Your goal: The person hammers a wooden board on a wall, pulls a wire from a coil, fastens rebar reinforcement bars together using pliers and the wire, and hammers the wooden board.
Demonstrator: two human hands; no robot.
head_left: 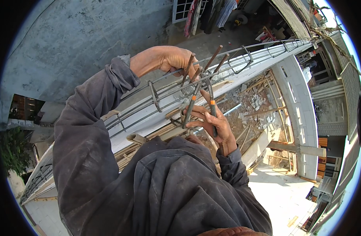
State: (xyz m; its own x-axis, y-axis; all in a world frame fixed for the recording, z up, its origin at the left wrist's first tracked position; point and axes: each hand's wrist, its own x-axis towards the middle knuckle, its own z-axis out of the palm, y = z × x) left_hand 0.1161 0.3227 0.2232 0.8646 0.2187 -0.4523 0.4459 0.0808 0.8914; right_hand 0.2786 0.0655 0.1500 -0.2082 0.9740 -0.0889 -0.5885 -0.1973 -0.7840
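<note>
A long cage of steel reinforcing bars [235, 59] with square ties runs along the top of a white block wall [149, 118]. My left hand [168, 59] reaches over the bars and grips upright rusty bar ends [216, 53] where they cross the cage. My right hand [212, 124] holds a pair of pincers with grey and orange handles [191, 108], its jaws at the bar crossing just under the left hand. Dark grey sleeves cover both forearms.
Below the wall lies a pit of rubble and timber props [255, 106]. Another white wall [302, 102] stands at the right, a grey rendered wall [78, 35] at the left. Laundry [204, 11] hangs at the top. A pale floor [279, 196] lies far below.
</note>
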